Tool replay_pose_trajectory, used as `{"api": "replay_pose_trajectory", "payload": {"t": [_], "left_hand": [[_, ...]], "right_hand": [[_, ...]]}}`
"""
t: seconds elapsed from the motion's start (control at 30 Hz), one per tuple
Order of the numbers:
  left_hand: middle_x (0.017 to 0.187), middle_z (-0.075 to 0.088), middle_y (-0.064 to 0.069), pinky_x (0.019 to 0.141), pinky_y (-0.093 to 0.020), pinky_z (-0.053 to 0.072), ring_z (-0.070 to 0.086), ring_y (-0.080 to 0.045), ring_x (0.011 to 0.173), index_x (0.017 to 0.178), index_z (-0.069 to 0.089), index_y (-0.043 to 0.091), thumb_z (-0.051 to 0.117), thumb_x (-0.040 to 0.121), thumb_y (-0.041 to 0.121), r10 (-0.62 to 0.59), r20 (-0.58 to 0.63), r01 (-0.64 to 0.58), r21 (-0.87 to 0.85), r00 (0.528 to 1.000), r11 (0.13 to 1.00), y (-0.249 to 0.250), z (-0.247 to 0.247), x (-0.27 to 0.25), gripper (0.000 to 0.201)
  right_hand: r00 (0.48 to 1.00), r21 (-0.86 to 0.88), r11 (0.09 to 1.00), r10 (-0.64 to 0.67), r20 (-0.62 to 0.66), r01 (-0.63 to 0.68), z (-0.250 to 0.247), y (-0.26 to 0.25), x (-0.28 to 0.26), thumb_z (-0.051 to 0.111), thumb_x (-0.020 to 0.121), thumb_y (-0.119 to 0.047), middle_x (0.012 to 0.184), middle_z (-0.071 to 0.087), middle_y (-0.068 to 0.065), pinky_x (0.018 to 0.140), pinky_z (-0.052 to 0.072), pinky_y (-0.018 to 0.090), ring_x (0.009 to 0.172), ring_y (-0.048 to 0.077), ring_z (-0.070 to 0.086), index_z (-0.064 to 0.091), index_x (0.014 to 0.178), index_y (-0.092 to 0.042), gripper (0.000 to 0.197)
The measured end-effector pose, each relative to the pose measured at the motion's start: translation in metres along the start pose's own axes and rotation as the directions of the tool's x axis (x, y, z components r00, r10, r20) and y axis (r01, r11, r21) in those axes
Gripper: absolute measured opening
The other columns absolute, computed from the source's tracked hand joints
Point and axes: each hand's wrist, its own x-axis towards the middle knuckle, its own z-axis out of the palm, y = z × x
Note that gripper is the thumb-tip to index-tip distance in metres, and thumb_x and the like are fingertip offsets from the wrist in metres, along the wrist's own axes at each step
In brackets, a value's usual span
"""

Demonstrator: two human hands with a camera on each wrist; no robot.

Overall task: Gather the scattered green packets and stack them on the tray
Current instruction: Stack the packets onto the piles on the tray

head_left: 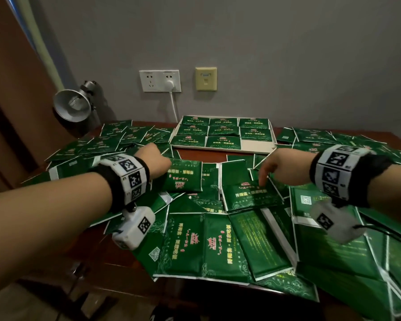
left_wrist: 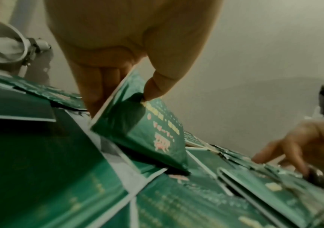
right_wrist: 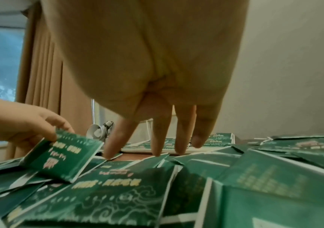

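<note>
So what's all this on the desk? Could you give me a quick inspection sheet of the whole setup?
Surface: dark wooden table, mostly covered.
Job's things: white tray with eight green packets and one free corner; loose packets scattered all around.
Clutter: nothing seen beyond the packets.
Hands: left hand pinches a lifted packet; right hand, fingers straight, reaches down to a flat packet.
Cables: white cord plugged into wall socket.
Surroundings: grey wall, metal lamp, curtain.

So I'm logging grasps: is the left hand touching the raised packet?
Touching. The left wrist view shows the left hand pinching the raised packet, thumb on its printed face and fingers behind it.
</note>
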Motion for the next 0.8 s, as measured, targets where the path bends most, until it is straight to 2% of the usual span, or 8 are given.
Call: {"api": "replay_pose_trajectory", "payload": {"t": [0.1, 0.17, 0.23, 0.33, 0.47, 0.6, 0.7, 0.8], "left_hand": [[0.085, 0.057, -0.007, 0.053, -0.029, 0.041, 0.055, -0.019, 0.072, 0.112, 0.052, 0.002, 0.065, 0.084, 0.022, -0.044, -0.008, 0.044, 0.14, 0.999, 0.989, -0.005, 0.002, 0.0, 0.037], [0.111, 0.055, -0.011, 0.077, -0.037, 0.051, 0.056, -0.027, 0.1, 0.125, 0.043, 0.009, 0.069, 0.081, 0.026, 0.035, -0.032, -0.025, 0.262, 0.999, 0.965, -0.011, 0.008, 0.003, 0.054], [0.128, 0.049, -0.008, 0.098, -0.043, 0.045, 0.045, -0.027, 0.12, 0.13, 0.046, 0.02, 0.069, 0.081, 0.029, 0.222, 0.036, -0.219, 0.383, 0.974, 0.897, -0.014, 0.015, 0.006, 0.056], [0.131, 0.05, -0.004, 0.103, -0.041, 0.043, 0.044, -0.022, 0.122, 0.132, 0.048, 0.024, 0.068, 0.083, 0.038, 0.323, 0.238, -0.395, 0.391, 0.916, 0.831, -0.014, 0.022, 0.007, 0.055], [0.13, 0.054, 0.001, 0.098, -0.038, 0.049, 0.05, -0.018, 0.117, 0.137, 0.042, 0.029, 0.073, 0.079, 0.044, 0.323, 0.364, -0.453, 0.362, 0.873, 0.815, -0.007, 0.023, 0.01, 0.068], [0.128, 0.054, -0.001, 0.093, -0.033, 0.05, 0.052, -0.017, 0.107, 0.143, 0.036, 0.027, 0.077, 0.078, 0.034, 0.256, 0.503, -0.491, 0.417, 0.825, 0.765, 0.016, 0.019, 0.014, 0.077], [0.113, 0.057, 0.001, 0.075, -0.027, 0.052, 0.056, -0.015, 0.093, 0.13, 0.049, 0.021, 0.072, 0.082, 0.026, 0.239, 0.538, -0.504, 0.422, 0.808, 0.753, 0.031, 0.016, 0.022, 0.053], [0.101, 0.063, -0.004, 0.068, -0.029, 0.057, 0.064, -0.018, 0.084, 0.108, 0.057, 0.016, 0.066, 0.085, 0.017, 0.289, 0.442, -0.439, 0.286, 0.849, 0.852, 0.044, 0.008, 0.029, 0.025]], "right_hand": [[1.0, -0.026, 0.999, -0.028, 0.014, 0.028, 0.005, -0.012, -0.003, 0.058, 0.093, -0.026, 0.106, 0.063, -0.012, 0.071, 0.047, 0.018, 0.081, 0.001, 0.058, 0.065, 0.099, -0.033, 0.011], [0.998, -0.095, 0.995, -0.018, 0.062, 0.024, 0.015, -0.016, 0.002, 0.066, 0.087, -0.042, 0.112, 0.063, -0.009, 0.083, 0.05, 0.025, 0.094, 0.008, 0.06, 0.06, 0.114, -0.029, 0.031], [0.998, -0.175, 0.984, -0.015, 0.058, 0.025, 0.024, -0.019, 0.009, 0.072, 0.082, -0.044, 0.118, 0.062, -0.006, 0.09, 0.051, 0.029, 0.101, 0.014, 0.059, 0.055, 0.124, -0.025, 0.05], [0.999, -0.259, 0.966, -0.019, 0.039, 0.028, 0.031, -0.021, 0.017, 0.074, 0.077, -0.05, 0.121, 0.06, -0.003, 0.095, 0.048, 0.033, 0.109, 0.019, 0.054, 0.052, 0.13, -0.024, 0.063], [0.999, -0.289, 0.957, -0.019, 0.028, 0.026, 0.033, -0.022, 0.022, 0.075, 0.074, -0.053, 0.118, 0.059, -0.003, 0.095, 0.047, 0.035, 0.112, 0.022, 0.049, 0.054, 0.127, -0.025, 0.063], [0.998, -0.252, 0.967, -0.035, 0.049, 0.047, 0.023, -0.02, 0.025, 0.066, 0.085, -0.043, 0.087, 0.059, -0.006, 0.074, 0.046, 0.028, 0.089, 0.019, 0.055, 0.06, 0.092, -0.025, 0.02], [0.998, -0.228, 0.973, -0.029, 0.057, 0.041, 0.007, -0.018, 0.027, 0.056, 0.093, -0.035, 0.08, 0.055, -0.007, 0.071, 0.043, 0.028, 0.083, 0.019, 0.055, 0.058, 0.085, -0.023, 0.015], [1.0, -0.255, 0.967, -0.026, -0.007, 0.023, -0.009, -0.009, 0.031, 0.051, 0.096, -0.031, 0.087, 0.054, -0.008, 0.075, 0.041, 0.026, 0.086, 0.018, 0.053, 0.059, 0.092, -0.025, 0.01]]}}
